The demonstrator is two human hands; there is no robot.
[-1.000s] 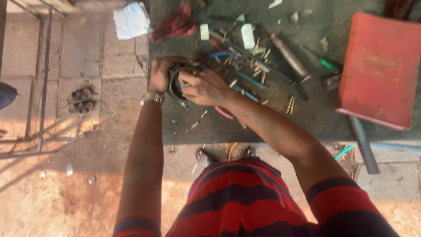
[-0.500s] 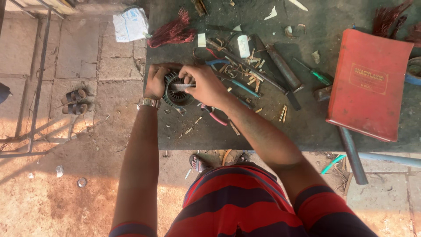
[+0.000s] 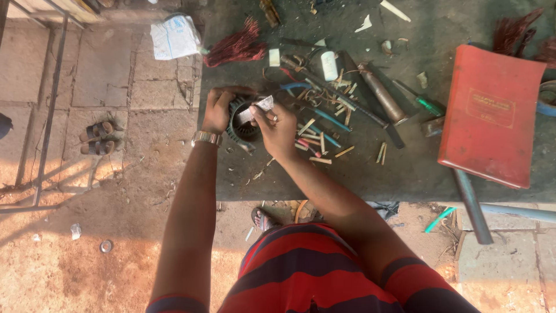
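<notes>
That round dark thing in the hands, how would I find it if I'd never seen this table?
Start at the big red book on the right of the dark workbench, then look across to the bench's left edge. There the left hand cups a round, ribbed ring-shaped metal part, while the right hand holds a small pale strip over it. Unlike the scattered sticks and tools nearby, it is a hollow ring.

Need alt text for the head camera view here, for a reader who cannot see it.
Seen from above, a person's left hand grips a dark ring-shaped part on a grey workbench, while the right hand holds a small pale strip over it. Scattered small tools and a red book lie to the right.
</notes>
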